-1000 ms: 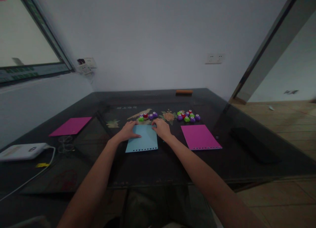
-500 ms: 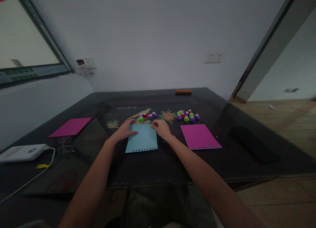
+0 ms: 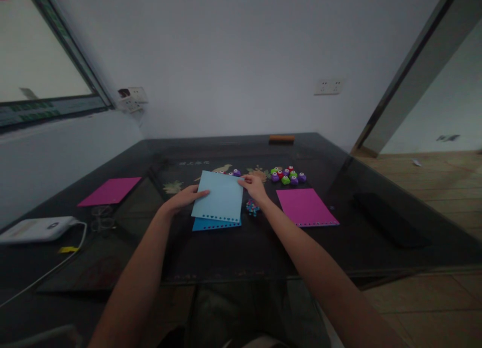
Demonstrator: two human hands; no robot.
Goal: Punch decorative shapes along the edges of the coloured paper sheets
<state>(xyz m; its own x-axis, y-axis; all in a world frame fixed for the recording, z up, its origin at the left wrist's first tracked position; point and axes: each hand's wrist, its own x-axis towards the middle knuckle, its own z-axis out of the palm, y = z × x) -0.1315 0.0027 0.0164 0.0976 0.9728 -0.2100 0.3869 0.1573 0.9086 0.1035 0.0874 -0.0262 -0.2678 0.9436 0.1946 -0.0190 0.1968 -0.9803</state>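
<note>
A light blue sheet of paper with punched holes along its near edge is raised off the table between my hands. My left hand grips its left edge, thumb on top. At the far right corner, my right hand pinches the same sheet. Beneath it shows a darker blue sheet, also hole-punched. A small pile of blue and pink bits lies beside my right wrist. Behind the raised sheet, a few purple eyeball-like toys are partly hidden.
A cluster of coloured eyeball-like toys sits behind a magenta sheet at right. Another magenta sheet, glasses and a white power bank with a cable are at left. A black case lies far right.
The light blue sheet has been lifted and shifted away from me, uncovering the darker blue sheet. The pile of small bits has come into view, and the nearer toys are now mostly covered.
</note>
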